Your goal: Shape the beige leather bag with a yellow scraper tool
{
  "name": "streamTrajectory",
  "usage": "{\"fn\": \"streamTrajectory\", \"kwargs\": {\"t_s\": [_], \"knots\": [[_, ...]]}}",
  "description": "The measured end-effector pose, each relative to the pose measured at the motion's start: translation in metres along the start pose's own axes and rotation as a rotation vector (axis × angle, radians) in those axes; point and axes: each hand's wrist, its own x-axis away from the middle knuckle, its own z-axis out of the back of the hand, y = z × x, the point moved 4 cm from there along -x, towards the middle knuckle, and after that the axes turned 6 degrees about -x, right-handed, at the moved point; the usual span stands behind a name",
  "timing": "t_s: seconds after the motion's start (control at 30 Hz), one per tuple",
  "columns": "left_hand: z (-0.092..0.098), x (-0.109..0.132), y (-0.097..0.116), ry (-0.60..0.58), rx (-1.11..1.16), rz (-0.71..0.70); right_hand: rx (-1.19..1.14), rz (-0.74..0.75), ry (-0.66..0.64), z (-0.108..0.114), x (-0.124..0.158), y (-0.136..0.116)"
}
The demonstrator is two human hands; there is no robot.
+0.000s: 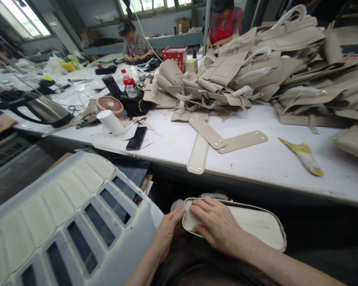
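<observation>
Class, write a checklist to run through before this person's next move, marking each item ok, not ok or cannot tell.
1. Left hand at the oval piece's left end: ok, touching.
2. Right hand on the oval piece: ok.
3. Oval piece's underside sound: cannot tell, out of sight.
4. Loose strips stacked neatly: not ok, splayed on the table.
5. Flat phone away from both hands: ok.
</observation>
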Motion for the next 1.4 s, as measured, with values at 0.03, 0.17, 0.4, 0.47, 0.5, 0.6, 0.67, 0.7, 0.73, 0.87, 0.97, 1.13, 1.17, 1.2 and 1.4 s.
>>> {"fn": "streamTrajectory", "kwargs": {"t_s": [0.03,0.17,0.4,0.47,0.5,0.6,0.67,0.7,0.73,0.87,0.97,1.13,1.17,1.2,1.4], "knots": [[0.002,0.000,0.003,0.003,-0.032,-0.002,-0.002,0.001,0.005,0.000,0.000,0.001],[0.004,0.000,0.013,0.008,-0.113,0.010,-0.005,0.010,0.030,-0.001,0.002,0.002],[-0.004,0.003,0.023,0.011,-0.174,0.005,-0.059,-0.007,0.059,-0.001,0.001,0.005],[-0.003,0.001,0.022,0.013,-0.209,0.012,-0.075,-0.013,0.071,-0.001,0.002,0.006],[-0.003,0.000,0.021,0.016,-0.216,0.014,-0.082,-0.017,0.075,-0.002,0.002,0.006],[-0.003,-0.003,0.013,0.049,-0.153,-0.013,-0.101,-0.032,0.085,-0.003,0.004,0.007],[-0.006,-0.004,0.007,0.070,-0.026,-0.054,-0.105,-0.033,0.087,-0.004,0.005,0.007],[-0.009,-0.004,0.005,0.074,0.054,-0.068,-0.099,-0.034,0.091,-0.004,0.005,0.007],[-0.012,-0.004,0.002,0.076,0.132,-0.074,-0.089,-0.037,0.094,-0.003,0.005,0.007],[-0.020,-0.005,-0.001,0.080,0.287,-0.051,-0.051,-0.044,0.102,-0.002,0.005,0.006],[-0.019,-0.006,-0.001,0.083,0.272,-0.035,-0.051,-0.040,0.108,-0.001,0.005,0.005],[-0.006,-0.010,-0.004,0.112,0.119,-0.072,-0.101,-0.050,0.101,-0.004,0.004,0.006],[-0.004,-0.012,-0.004,0.128,0.061,-0.093,-0.116,-0.054,0.103,-0.004,0.004,0.006],[-0.001,-0.013,-0.004,0.146,-0.004,-0.118,-0.130,-0.062,0.107,-0.004,0.004,0.007],[0.003,-0.017,0.000,0.152,-0.246,-0.207,-0.234,-0.147,0.170,0.001,0.007,0.009]]}}
